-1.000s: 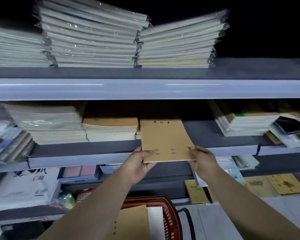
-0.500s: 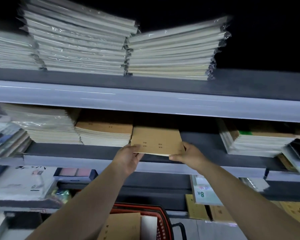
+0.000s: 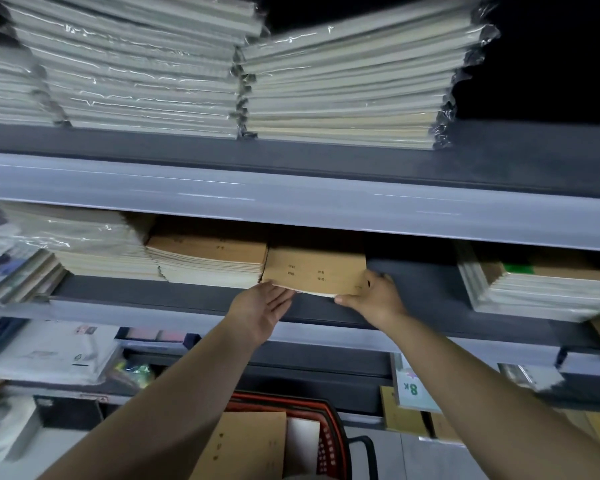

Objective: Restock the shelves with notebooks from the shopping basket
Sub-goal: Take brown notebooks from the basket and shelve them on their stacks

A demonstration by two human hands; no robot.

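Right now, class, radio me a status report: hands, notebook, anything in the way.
Left hand open, touching brown notebook at near edge. Right hand pinches its near right corner. Notebook on middle shelf, beside stack of brown notebooks. Nothing blocking.

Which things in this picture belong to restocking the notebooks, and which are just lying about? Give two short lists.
Part of the job:
brown notebook
middle shelf
left hand
right hand
red shopping basket
spare notebook inside it

Just lying about:
wrapped stacks on the top shelf
8K card
white packs, lower left
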